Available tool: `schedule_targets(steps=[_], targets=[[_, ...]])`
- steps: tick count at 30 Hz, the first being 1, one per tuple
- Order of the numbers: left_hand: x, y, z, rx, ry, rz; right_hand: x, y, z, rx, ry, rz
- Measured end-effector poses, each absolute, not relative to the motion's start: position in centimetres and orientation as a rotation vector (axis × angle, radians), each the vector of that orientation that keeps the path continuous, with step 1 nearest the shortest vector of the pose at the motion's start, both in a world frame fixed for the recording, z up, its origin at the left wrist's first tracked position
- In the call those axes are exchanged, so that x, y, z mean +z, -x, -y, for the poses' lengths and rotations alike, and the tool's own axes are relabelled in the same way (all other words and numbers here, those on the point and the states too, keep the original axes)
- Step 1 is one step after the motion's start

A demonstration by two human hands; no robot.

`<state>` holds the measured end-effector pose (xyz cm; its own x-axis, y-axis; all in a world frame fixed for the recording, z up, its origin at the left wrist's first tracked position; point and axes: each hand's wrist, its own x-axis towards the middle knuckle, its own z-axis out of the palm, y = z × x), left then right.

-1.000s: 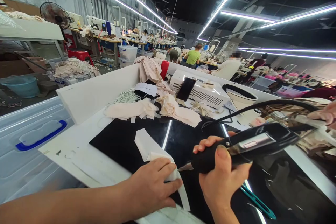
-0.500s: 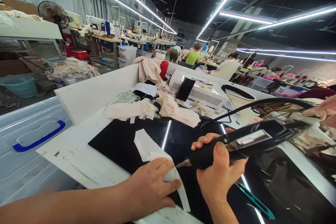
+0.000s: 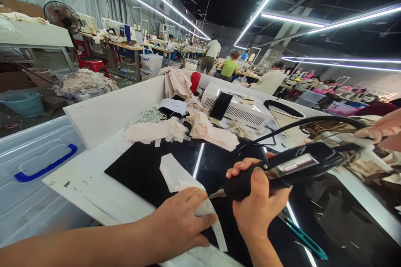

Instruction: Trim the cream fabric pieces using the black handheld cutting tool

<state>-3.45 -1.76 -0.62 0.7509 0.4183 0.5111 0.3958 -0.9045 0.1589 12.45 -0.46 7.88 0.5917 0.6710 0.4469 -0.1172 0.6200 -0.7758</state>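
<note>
Head view shows the left hand at 6 o'clock, fingers curled down, pinning a white fabric strip to the black mat. The thumb and forefinger pinch a fold of the strip, and the hand covers the part beneath it; a free end runs out toward 5 o'clock, and a wider white piece lies on the mat just beyond the knuckles. The forearm is cut off by the lower edge.

The right hand at 5 o'clock is closed around a black cutter, thumb on top. Its metal tip points toward 9 o'clock and sits right at the fold; whether it touches the strip cannot be told. The cutter's cord arcs up toward 2 o'clock and its far end is lost in clutter.

Teal scissors lie on the mat at 4 o'clock, partly behind the right wrist. At 3 o'clock another person's hand enters, cut off by the frame edge; what it grips is blurred.

Toward 12 o'clock lie beige fabric pieces, a coil of white cord and a phone leaning on a white machine. A bin lid with a blue handle sits at 9 o'clock. Distant workers at sewing tables are too small to make out.
</note>
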Motion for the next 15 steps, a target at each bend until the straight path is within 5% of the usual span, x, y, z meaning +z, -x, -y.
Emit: schedule_targets(steps=[15], targets=[[3.5, 5.2, -1.5, 0.584, -2.818, -0.557, 8.8, -16.4, 1.1, 0.380, 1.032, 1.040]])
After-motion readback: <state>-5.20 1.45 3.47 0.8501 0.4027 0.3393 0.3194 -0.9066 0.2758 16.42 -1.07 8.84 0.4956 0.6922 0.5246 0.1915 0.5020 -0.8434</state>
